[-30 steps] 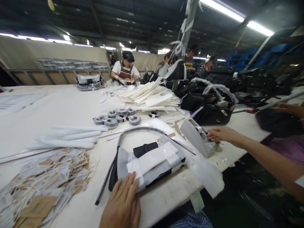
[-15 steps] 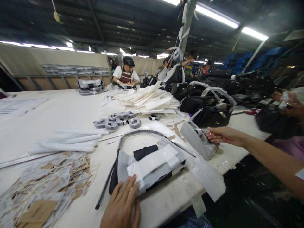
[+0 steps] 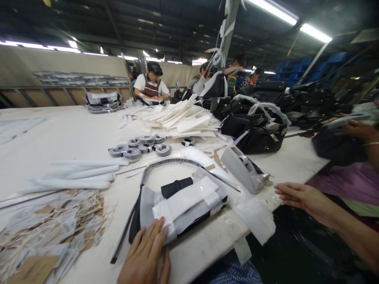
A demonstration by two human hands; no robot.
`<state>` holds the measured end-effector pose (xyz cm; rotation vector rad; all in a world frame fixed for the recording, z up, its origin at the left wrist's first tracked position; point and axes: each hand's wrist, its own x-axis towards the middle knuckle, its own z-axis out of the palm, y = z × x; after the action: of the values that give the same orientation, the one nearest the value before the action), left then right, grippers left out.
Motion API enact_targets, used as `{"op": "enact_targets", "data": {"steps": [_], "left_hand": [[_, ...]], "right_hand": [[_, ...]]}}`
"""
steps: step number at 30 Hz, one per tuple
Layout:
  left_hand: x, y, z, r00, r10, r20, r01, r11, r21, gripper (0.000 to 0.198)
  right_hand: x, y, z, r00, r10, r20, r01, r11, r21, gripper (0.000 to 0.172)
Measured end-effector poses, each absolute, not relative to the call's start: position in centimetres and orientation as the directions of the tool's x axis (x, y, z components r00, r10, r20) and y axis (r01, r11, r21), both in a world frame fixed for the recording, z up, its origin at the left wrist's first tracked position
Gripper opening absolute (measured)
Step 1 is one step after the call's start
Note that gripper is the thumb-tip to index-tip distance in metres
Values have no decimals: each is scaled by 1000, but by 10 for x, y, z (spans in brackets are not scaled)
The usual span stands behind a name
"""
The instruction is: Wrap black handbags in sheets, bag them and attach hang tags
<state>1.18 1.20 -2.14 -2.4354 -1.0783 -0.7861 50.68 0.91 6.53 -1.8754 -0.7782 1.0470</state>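
Note:
My left hand [image 3: 148, 250] lies flat with fingers stretched on the lower left corner of a black handbag [image 3: 197, 221] wrapped in white tissue. A folded white sheet [image 3: 186, 199] and a dark rolled piece [image 3: 177, 187] rest on top of it. The bag's wrapped strap [image 3: 174, 161] arcs over the table behind. To the right stands a grey tape dispenser [image 3: 244, 169]. Just off its cutting end, my right hand [image 3: 302, 199] pinches what looks like a strip of clear tape, only faintly visible as a glint at the fingertips.
Tags with strings [image 3: 63, 225] lie at the left, behind them white rolls [image 3: 79, 175]. Coiled wrapped straps [image 3: 139, 148] and a heap of white sheets [image 3: 180, 118] sit further back. Black handbags [image 3: 260, 132] crowd the right. A co-worker's hand [image 3: 359, 132] holds another bag.
My right hand has moved from the tape dispenser toward the right and down, fingers now pinched. My left hand stays on the wrapped handbag. The view has shifted slightly.

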Motion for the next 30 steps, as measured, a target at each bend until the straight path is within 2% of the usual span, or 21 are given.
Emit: {"op": "enact_targets", "data": {"steps": [4,8,10,13,16,19,22,25,30], "left_hand": [[12,12,-21,559,566,605,756,-649,-91,40],[11,12,-24,571,557,604,745,-661,-95,40],[10,11,-25,568,557,606,743,-664,-86,40],[10,10,-27,551,557,621,745,-664,-64,41],[9,11,-28,547,556,626,740,-670,-52,40],[9,12,-28,542,563,624,739,-673,-34,40],[10,10,-27,515,583,628,750,-662,0,42],[13,5,-25,493,624,607,763,-645,43,45],[19,-4,-19,399,731,553,781,-587,212,42]], "right_hand": [[505,15,31,523,834,-174,334,-389,-859,23],[508,21,38,556,829,-58,482,-379,-790,25],[511,18,48,532,846,42,631,-363,-686,25],[514,10,62,403,905,134,846,-313,-432,26],[512,3,69,304,944,130,921,-257,-292,29],[504,0,75,151,965,216,975,-109,-194,26],[483,3,83,-129,953,273,981,163,-107,21],[446,14,94,-409,862,299,891,448,-76,17],[368,44,109,-719,633,288,616,772,-159,21]]}}
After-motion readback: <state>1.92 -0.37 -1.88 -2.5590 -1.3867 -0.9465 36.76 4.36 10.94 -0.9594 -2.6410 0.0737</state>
